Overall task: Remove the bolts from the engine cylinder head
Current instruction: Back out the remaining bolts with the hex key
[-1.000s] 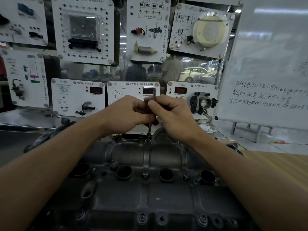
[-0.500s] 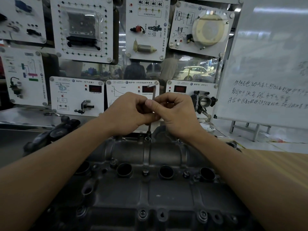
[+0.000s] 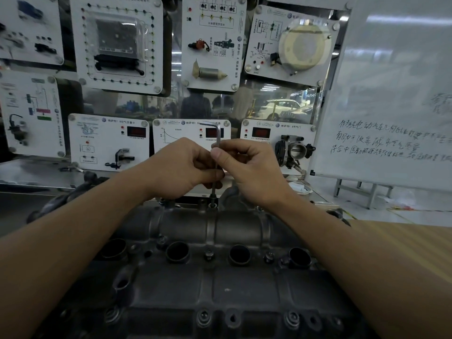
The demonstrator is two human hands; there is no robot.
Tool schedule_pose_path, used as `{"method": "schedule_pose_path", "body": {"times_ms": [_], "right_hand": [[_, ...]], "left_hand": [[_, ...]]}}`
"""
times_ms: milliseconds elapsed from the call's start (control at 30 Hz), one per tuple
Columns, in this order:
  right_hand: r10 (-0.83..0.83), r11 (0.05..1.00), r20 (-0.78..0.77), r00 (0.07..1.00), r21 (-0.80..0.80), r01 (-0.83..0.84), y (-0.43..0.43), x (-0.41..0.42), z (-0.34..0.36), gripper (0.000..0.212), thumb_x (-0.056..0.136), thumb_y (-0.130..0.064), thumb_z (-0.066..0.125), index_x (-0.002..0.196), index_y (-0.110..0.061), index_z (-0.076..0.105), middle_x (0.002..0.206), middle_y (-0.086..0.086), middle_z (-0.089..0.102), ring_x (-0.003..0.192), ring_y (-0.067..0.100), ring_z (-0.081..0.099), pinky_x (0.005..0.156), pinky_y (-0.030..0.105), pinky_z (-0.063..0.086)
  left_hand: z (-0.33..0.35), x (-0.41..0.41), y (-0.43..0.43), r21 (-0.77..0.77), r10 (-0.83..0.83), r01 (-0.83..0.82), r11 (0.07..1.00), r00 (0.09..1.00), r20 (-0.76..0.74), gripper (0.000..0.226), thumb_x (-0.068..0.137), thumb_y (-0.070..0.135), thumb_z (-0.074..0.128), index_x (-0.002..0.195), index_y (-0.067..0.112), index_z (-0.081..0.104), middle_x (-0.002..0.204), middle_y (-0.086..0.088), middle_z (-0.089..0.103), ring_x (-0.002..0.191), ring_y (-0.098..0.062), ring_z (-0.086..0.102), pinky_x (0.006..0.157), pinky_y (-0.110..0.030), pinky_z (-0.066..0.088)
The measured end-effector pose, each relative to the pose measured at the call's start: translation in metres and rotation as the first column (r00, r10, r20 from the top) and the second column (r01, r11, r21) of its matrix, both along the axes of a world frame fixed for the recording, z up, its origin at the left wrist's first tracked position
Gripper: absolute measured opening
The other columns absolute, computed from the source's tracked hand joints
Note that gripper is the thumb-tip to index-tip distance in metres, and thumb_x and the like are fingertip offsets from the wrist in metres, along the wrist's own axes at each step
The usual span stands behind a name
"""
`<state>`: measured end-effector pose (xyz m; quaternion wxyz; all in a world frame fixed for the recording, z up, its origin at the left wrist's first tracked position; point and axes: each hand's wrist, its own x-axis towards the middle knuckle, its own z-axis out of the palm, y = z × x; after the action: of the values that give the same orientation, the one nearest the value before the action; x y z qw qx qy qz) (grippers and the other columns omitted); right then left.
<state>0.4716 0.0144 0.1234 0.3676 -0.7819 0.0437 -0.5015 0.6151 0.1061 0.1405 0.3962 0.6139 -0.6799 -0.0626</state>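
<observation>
Our left hand (image 3: 181,165) and right hand (image 3: 247,167) both pinch an upright hex key (image 3: 219,134) above the cylinder head (image 3: 220,289). Training panels (image 3: 117,42) and a whiteboard (image 3: 391,94) stand behind, with a wooden tabletop (image 3: 403,241) at right.

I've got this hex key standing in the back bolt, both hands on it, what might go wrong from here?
The left hand and right hand only pinch the hex key; tilted, its tip may slip and round the bolt. Once freed, the bolt might roll into an open bore in the cylinder head.
</observation>
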Motion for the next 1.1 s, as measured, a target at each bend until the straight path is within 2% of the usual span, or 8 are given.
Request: {"method": "schedule_pose_path", "body": {"times_ms": [200,400,500,567,700,867,1000,1100], "right_hand": [[-0.006,0.999,0.027,1.0,0.054,0.004,-0.002,0.001,-0.001,0.014,0.085,-0.007,0.075,0.096,0.0,0.071,0.077,0.036,0.06,0.068,0.042,0.066,0.066,0.045,0.061],[0.021,0.996,0.05,0.999,0.082,-0.025,-0.003,0.001,0.0,0.007,0.084,-0.001,0.075,0.089,0.003,0.073,0.078,0.029,0.069,0.07,0.024,0.068,0.065,0.027,0.06],[0.075,0.996,0.0,0.997,0.055,-0.075,-0.005,0.0,0.0,0.013,0.09,-0.001,0.067,0.101,0.001,0.074,0.089,0.019,0.075,0.084,0.031,0.073,0.074,0.037,0.062],[0.094,0.995,-0.041,0.995,0.032,-0.093,-0.005,-0.001,0.001,0.017,0.094,-0.001,0.062,0.107,-0.005,0.072,0.09,0.008,0.075,0.088,0.022,0.073,0.078,0.033,0.061],[0.131,0.989,-0.062,0.989,0.073,-0.126,-0.005,-0.002,0.001,0.018,0.097,0.002,0.055,0.101,-0.007,0.07,0.064,-0.012,0.069,0.057,-0.004,0.061,0.056,0.011,0.048],[0.044,0.996,-0.014,0.999,0.084,-0.043,-0.006,0.0,0.001,0.014,0.089,-0.013,0.073,0.102,-0.009,0.072,0.06,-0.003,0.056,0.061,0.007,0.057,0.065,0.017,0.053],[0.023,0.995,0.012,1.0,0.093,-0.024,-0.008,0.001,0.0,0.012,0.083,-0.01,0.078,0.093,-0.007,0.072,0.055,-0.008,0.059,0.055,0.005,0.06,0.059,0.017,0.052],[0.009,0.993,0.03,1.0,0.113,-0.013,-0.009,0.002,0.0,0.007,0.082,-0.009,0.078,0.084,-0.007,0.072,0.061,0.003,0.061,0.058,0.011,0.059,0.058,0.018,0.053]], "left_hand": [[-0.007,-0.008,-0.003,-0.128,0.06,-0.055,0.99,0.997,0.04,0.013,0.085,0.03,0.076,0.083,0.017,0.076,0.068,-0.008,0.072,0.065,-0.023,0.066,0.065,-0.033,0.054],[-0.01,-0.011,-0.005,-0.155,0.117,-0.109,0.982,0.992,0.043,0.026,0.084,0.035,0.075,0.085,0.009,0.075,0.062,-0.007,0.064,0.049,-0.008,0.049,0.052,-0.019,0.043],[-0.004,-0.005,0.0,-0.058,0.023,-0.026,0.998,0.999,-0.048,0.012,0.087,0.023,0.075,0.094,0.013,0.078,0.079,-0.002,0.077,0.068,-0.004,0.069,0.063,-0.014,0.052],[0.001,0.0,0.003,0.032,-0.052,0.055,0.998,0.995,-0.08,0.014,0.09,0.015,0.072,0.103,0.016,0.077,0.09,0.005,0.079,0.081,0.003,0.072,0.068,-0.008,0.052],[0.004,0.002,0.005,0.066,-0.061,0.069,0.995,0.991,-0.116,0.013,0.092,0.009,0.068,0.101,0.007,0.077,0.088,0.003,0.08,0.078,0.004,0.071,0.056,-0.002,0.044],[0.0,0.0,0.003,-0.034,0.014,-0.016,0.999,0.999,-0.048,0.015,0.085,0.018,0.077,0.092,0.005,0.077,0.077,-0.001,0.078,0.061,0.003,0.067,0.053,-0.005,0.043],[-0.004,-0.003,0.0,-0.075,0.038,-0.041,0.996,0.998,-0.046,0.019,0.083,0.023,0.079,0.09,0.006,0.075,0.079,-0.011,0.076,0.063,-0.013,0.067,0.056,-0.017,0.05],[-0.003,-0.005,0.001,-0.053,0.019,-0.023,0.998,0.997,-0.07,0.017,0.083,0.022,0.078,0.092,0.009,0.076,0.08,-0.009,0.077,0.081,-0.026,0.072,0.079,-0.036,0.058]]}}
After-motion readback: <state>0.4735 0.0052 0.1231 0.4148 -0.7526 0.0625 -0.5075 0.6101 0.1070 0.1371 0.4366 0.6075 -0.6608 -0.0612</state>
